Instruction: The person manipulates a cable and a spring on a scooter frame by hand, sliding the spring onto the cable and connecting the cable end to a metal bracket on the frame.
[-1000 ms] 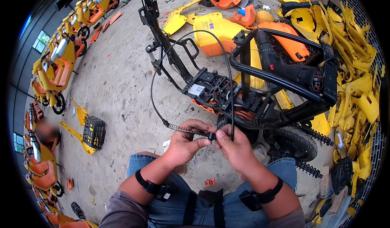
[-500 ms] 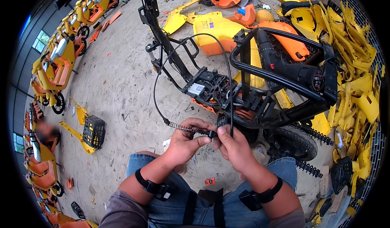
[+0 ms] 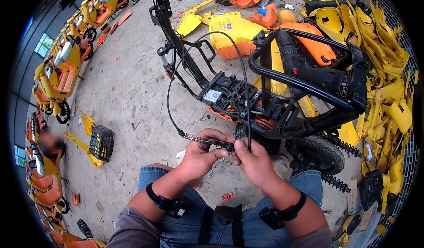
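Observation:
A black brake cable [image 3: 169, 100] loops in front of the stripped black scooter frame [image 3: 194, 67], with a coil spring [image 3: 194, 137] over its lower end. My left hand [image 3: 201, 157] is closed on the spring end, thumb and fingers pinching it by a small black fitting [image 3: 230, 147]. Against that fitting, my right hand [image 3: 251, 159] is closed too, its thumb and forefinger gripping the cable end while another stretch of the cable runs down behind its fingers. The fingers partly hide the cable's tip. Both hands meet above my knees.
A black cordless power tool [image 3: 316, 73] rests within the scooter's rear frame. Below are a tyre [image 3: 324, 155] and coil-spring shock absorbers [image 3: 338, 144]. Yellow body panels [image 3: 393, 102] pile up at the right. Yellow-orange scooters [image 3: 64, 75] line the left; a black basket [image 3: 102, 143] lies on the floor.
My right hand has shifted very slightly, and the cable's upper loop has swung a little to the left. Both hands keep their hold.

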`<state>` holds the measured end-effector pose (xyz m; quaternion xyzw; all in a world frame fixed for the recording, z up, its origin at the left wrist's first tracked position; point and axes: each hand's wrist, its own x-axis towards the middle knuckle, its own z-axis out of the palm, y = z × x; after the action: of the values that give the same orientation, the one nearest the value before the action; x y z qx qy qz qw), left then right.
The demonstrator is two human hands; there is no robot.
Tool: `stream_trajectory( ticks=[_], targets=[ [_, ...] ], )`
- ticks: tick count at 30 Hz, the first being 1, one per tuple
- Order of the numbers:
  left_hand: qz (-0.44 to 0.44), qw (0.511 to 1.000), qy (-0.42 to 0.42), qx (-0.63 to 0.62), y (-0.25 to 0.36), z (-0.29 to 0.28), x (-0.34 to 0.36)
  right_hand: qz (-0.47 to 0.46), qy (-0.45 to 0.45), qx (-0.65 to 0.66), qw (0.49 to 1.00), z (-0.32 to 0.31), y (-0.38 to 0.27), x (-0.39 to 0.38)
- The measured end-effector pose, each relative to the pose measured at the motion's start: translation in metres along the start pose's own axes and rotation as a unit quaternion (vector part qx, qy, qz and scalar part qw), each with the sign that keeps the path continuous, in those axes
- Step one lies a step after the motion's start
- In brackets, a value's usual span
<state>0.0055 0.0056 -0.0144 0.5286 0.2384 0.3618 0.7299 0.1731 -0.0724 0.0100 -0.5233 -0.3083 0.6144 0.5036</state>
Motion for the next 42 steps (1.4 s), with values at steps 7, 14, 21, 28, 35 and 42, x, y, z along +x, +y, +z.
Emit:
stream_trajectory(
  ticks=[7,14,21,28,35,42],
  targets=[
    [-0.005,1.000,0.003,-0.003,0.004,-0.001,0.003,-0.024,0.016,0.016,0.999,0.004,-0.003,-0.001],
    [-0.001,1.000,0.006,0.004,0.001,-0.002,0.002,-0.019,0.018,-0.002,1.000,0.003,0.004,0.002],
    [0.007,1.000,-0.002,-0.024,0.002,0.000,0.000,-0.105,0.051,-0.060,0.991,0.007,0.005,0.001],
    [-0.015,0.997,0.006,-0.078,0.000,0.005,-0.002,-0.024,0.047,-0.011,0.999,0.010,-0.006,-0.003],
    [-0.036,0.998,-0.002,-0.042,0.006,0.002,0.001,-0.048,0.041,-0.012,0.998,0.000,-0.007,-0.002],
    [-0.024,0.986,0.007,-0.167,-0.002,-0.001,0.004,-0.088,0.089,-0.093,0.988,-0.007,-0.008,0.003]
  ],
)
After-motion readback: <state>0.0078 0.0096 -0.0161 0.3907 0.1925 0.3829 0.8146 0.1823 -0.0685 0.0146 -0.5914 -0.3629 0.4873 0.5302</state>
